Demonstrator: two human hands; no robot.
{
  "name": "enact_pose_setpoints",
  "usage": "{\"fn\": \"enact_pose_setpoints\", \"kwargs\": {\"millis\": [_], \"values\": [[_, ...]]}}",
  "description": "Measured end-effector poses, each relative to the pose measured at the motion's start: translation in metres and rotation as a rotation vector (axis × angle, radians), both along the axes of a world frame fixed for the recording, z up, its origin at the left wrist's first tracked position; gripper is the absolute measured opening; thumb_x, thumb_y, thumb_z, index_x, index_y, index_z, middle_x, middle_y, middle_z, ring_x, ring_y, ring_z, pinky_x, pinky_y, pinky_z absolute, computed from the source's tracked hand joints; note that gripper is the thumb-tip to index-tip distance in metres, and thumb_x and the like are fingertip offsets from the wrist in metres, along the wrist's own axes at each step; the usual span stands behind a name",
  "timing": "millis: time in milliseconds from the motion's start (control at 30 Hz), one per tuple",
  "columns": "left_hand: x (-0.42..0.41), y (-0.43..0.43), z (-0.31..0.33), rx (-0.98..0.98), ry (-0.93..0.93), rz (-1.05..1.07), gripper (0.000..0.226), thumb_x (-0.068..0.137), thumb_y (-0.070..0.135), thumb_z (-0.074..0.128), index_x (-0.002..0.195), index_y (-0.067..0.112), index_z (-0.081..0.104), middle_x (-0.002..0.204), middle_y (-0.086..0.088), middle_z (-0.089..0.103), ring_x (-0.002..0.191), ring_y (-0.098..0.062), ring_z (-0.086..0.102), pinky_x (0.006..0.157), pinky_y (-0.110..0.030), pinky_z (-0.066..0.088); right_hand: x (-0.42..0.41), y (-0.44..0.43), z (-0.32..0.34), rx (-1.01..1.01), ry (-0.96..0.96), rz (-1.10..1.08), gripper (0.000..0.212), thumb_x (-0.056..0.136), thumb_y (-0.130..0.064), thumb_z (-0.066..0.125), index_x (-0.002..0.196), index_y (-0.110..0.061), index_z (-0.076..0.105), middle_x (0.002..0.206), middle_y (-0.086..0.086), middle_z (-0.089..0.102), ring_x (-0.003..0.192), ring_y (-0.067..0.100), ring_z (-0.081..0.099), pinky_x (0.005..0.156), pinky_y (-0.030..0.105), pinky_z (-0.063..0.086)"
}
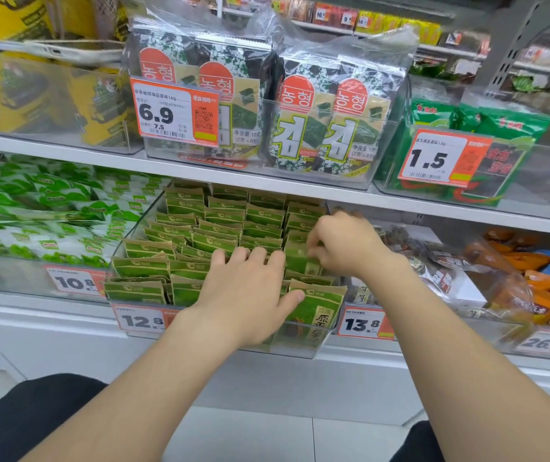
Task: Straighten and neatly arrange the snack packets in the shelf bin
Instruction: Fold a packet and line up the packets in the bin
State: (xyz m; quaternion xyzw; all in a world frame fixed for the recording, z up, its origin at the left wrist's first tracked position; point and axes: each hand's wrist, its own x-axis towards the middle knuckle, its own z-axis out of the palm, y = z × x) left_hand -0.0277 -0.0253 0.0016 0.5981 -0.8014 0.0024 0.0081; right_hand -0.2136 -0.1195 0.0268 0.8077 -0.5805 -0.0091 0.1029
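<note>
Fingers (257, 258) of left hand (243, 291) lay side by side, flat on green-and-tan snack packets (220, 221), thumb on front-right one. Packets stood in rows in clear plastic shelf bin (300, 350) at front edge of white shop shelf (50, 315), orange 12.8 price tag (140, 320) below. Right hand (347, 243) curled, pinching a packet top nr bin's right wall.

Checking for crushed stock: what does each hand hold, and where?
Right hand appears to pinch a green snack packet by its top edge; left hand rests flat on other packets, holding nothing.
</note>
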Motion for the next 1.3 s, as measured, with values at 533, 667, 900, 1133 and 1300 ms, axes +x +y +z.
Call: {"fn": "enact_pose_setpoints", "kwargs": {"millis": [533, 667, 900, 1133, 1300], "values": [[0.000, -0.001, -0.001, -0.014, 0.028, 0.001, 0.071, 0.103, 0.073, 0.028, 0.155, 0.025, 0.036, 0.158, -0.002, 0.047, 0.144, -0.029, 0.044, 0.119, -0.057, 0.031, 0.001, 0.016, 0.005, 0.020, -0.229, 0.046, 0.050, 0.099, -0.025, 0.071, 0.146, -0.020, 0.054, 0.135, 0.013, 0.058, 0.125, 0.038, 0.055, 0.107, 0.050, 0.048], [0.001, 0.000, 0.001, -0.015, 0.043, -0.006, 0.074, 0.101, 0.075, 0.031, 0.155, 0.024, 0.036, 0.158, -0.001, 0.047, 0.144, -0.027, 0.043, 0.120, -0.055, 0.030, -0.009, 0.039, 0.022, 0.173, -0.342, 0.172, 0.033, 0.093, -0.048, 0.077, 0.118, -0.026, 0.077, 0.107, -0.010, 0.074, 0.102, 0.012, 0.069, 0.093, 0.031, 0.055], [0.001, 0.001, 0.001, -0.011, 0.048, -0.021, 0.090, 0.093, 0.083, 0.041, 0.160, 0.024, 0.029, 0.164, 0.001, 0.040, 0.151, -0.026, 0.036, 0.125, -0.057, 0.023, -0.031, 0.046, 0.019, 0.240, -0.220, 0.202, 0.065, 0.069, -0.078, 0.075, 0.121, -0.039, 0.077, 0.130, -0.011, 0.069, 0.128, 0.021, 0.056, 0.113, 0.045, 0.044], [0.002, 0.000, -0.003, 0.002, -0.005, -0.040, 0.111, 0.085, 0.088, 0.049, 0.166, 0.022, 0.012, 0.171, -0.001, 0.028, 0.156, -0.027, 0.026, 0.127, -0.061, 0.017, -0.026, 0.034, 0.005, 0.200, -0.209, 0.238, 0.039, 0.084, -0.064, 0.076, 0.110, -0.036, 0.082, 0.118, -0.010, 0.074, 0.119, 0.021, 0.059, 0.111, 0.050, 0.045], [0.000, -0.002, -0.004, -0.023, 0.006, -0.021, 0.101, 0.095, 0.081, 0.039, 0.167, 0.018, 0.007, 0.171, -0.003, 0.025, 0.157, -0.028, 0.025, 0.127, -0.061, 0.018, -0.018, 0.020, -0.001, -0.040, -0.150, 0.151, 0.015, 0.096, -0.049, 0.071, 0.098, -0.038, 0.081, 0.114, -0.008, 0.069, 0.113, 0.026, 0.060, 0.099, 0.045, 0.042]]}}
